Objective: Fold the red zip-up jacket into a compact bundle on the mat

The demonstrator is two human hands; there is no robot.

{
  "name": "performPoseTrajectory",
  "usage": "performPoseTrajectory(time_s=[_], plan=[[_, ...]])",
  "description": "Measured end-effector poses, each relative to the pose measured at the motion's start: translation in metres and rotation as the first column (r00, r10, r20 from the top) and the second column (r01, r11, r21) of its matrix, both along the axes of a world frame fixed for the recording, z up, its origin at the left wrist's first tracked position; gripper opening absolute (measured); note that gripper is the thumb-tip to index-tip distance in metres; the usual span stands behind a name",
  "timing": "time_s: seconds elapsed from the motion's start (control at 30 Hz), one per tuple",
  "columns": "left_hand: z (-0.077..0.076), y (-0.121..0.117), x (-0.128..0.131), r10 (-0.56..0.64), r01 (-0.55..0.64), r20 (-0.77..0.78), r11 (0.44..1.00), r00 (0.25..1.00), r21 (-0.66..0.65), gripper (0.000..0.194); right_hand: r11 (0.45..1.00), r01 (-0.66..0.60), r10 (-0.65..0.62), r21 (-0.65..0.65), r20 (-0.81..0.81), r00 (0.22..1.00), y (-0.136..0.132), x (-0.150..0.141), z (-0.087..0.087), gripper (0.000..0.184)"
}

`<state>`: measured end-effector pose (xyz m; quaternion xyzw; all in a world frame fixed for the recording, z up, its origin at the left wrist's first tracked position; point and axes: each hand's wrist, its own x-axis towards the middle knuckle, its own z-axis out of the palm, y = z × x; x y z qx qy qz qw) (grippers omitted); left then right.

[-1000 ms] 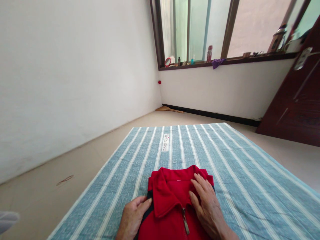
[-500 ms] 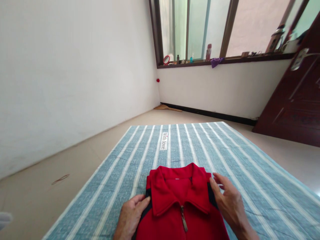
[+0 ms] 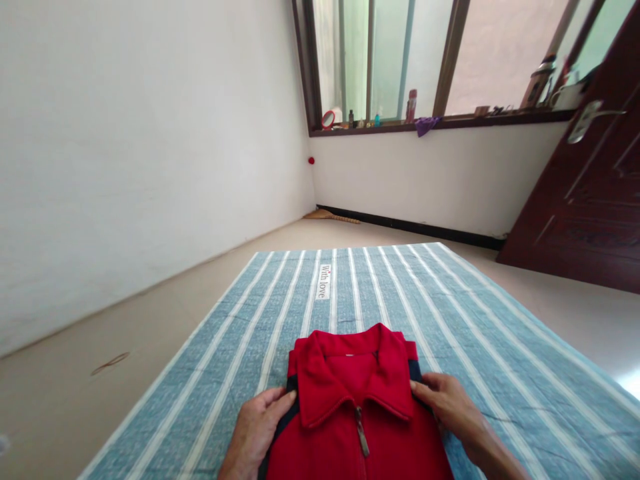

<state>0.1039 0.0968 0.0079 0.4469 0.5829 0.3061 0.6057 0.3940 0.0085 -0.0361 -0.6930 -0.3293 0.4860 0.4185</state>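
A folded red jacket (image 3: 330,437) with dark navy shoulder panels lies front up, its collar spread and pointing away from me. Its metal zipper pull (image 3: 362,433) hangs just below the collar. At the jacket's left edge, my left hand (image 3: 257,427) pinches the navy side between thumb and fingers. My right hand (image 3: 450,407) grips the opposite navy edge, thumb on top and fingers curled underneath. The jacket rests on a blue and white striped cloth (image 3: 225,373) that covers the table.
A "With love" label (image 3: 323,282) is on the cloth. Beyond the table a broom (image 3: 330,215) lies on the floor by the wall. A dark red door (image 3: 575,200) stands at the right. Bottles and a purple cloth (image 3: 427,126) sit on the windowsill.
My right hand has lowered slightly and closed on the jacket's right edge; its fingers were spread beside it before. My left hand stays at the left edge. The view has shifted slightly.
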Motion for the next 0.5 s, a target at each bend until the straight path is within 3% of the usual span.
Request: performPoseTrajectory(time_s=[0.33,0.5], plan=[[0.01,0.001,0.0,-0.032,0.05,0.143,0.992,0.989,-0.12,0.03,0.999,-0.017,0.004,-0.043,-0.305,0.953,-0.005,-0.006,0.023,0.042],[0.004,0.007,-0.002,-0.015,0.025,0.089,0.993,0.996,-0.112,0.03,0.996,-0.088,0.09,0.021,-0.279,0.956,-0.002,-0.005,0.025,0.037]])
